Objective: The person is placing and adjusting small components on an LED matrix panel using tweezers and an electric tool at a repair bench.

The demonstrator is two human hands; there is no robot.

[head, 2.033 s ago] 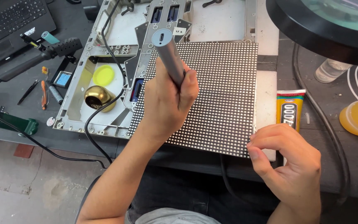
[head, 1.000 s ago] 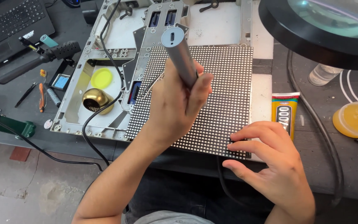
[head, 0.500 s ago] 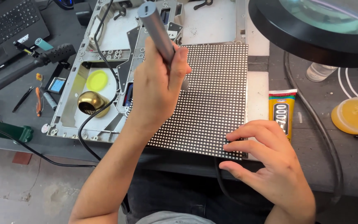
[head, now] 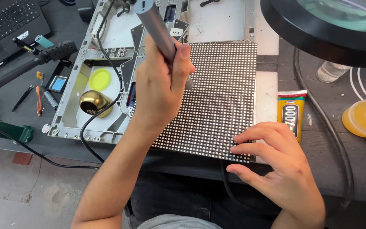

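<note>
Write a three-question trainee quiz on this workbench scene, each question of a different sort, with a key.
1. True or false: the left hand grips a grey cylindrical tool over the dotted grid panel.
2. Where do the right hand fingertips rest? A) on the panel's near right corner B) on the laptop C) on the round amber lid
3. Fill in: beside the panel's right edge lies a yellow ____.

Key: 1 true; 2 A; 3 tube.

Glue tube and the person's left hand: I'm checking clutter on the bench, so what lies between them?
In the head view, only the dotted grid panel and a pale strip along its right edge lie between the left hand and the glue tube.
</note>
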